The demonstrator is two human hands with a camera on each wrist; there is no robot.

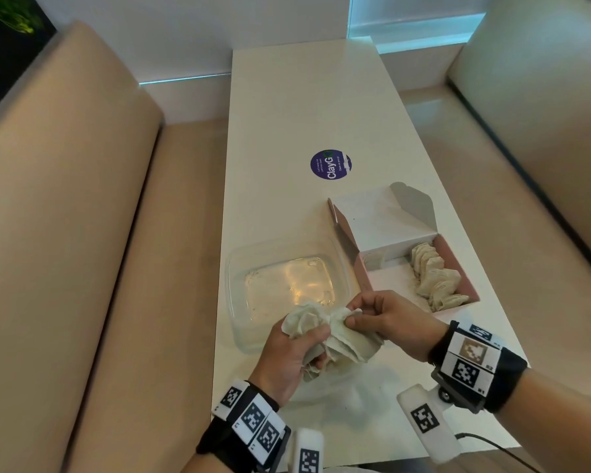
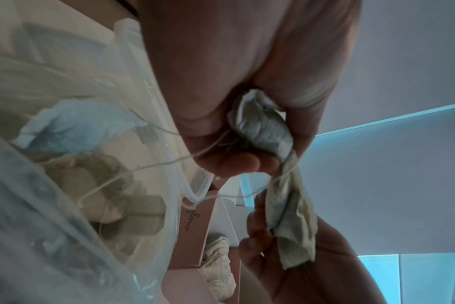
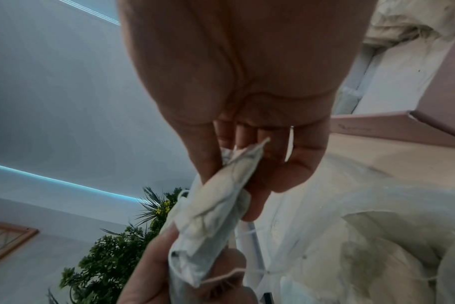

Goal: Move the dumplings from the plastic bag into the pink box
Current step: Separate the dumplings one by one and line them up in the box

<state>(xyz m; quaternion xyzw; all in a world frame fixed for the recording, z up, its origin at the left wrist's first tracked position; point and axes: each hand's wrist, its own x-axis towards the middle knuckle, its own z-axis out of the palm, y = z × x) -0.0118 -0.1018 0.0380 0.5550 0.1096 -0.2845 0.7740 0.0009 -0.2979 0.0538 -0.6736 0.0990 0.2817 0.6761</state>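
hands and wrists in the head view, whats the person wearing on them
Both hands, left and right, are bare. Each wrist carries a black band covered with white tiles printed with black square codes. A white block with the same kind of code hangs under each wrist; a thin black cable trails from the right one.

White rectangular table (image 1: 287,114) runs lengthwise between two beige upholstered benches (image 1: 65,216), one along each long side. Round purple sticker (image 1: 330,164) with white lettering near table centre. Clear plastic container (image 1: 287,285), shallow and square with rounded corners, sits on the near half of the table. Green leafy plant (image 3: 117,246) shows in right wrist view; white wall (image 1: 185,29) behind table.
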